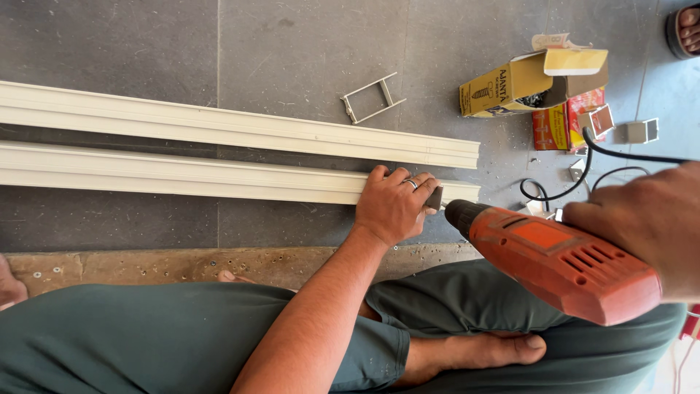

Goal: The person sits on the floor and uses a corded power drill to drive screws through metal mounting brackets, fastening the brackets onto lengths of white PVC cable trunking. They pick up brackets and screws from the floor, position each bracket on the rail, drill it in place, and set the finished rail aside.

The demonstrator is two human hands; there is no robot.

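Observation:
My left hand [394, 206] presses down on the nearer of two long cream-coloured rails [182, 176], close to its right end, with a small grey piece [434, 198] pinched under its fingers. A ring sits on one finger. My right hand [649, 222] grips an orange power drill [561, 261], whose black nose [459, 214] points left at the small grey piece, a short gap away. The farther rail [240, 128] lies parallel to the first one on the grey floor.
A wooden board [182, 266] lies along my knees. An open yellow box [529, 80], red packets [565, 120], small metal brackets [372, 98] and a black cord [576, 182] are scattered at the right. Another person's sandalled foot [685, 29] shows at the top right corner.

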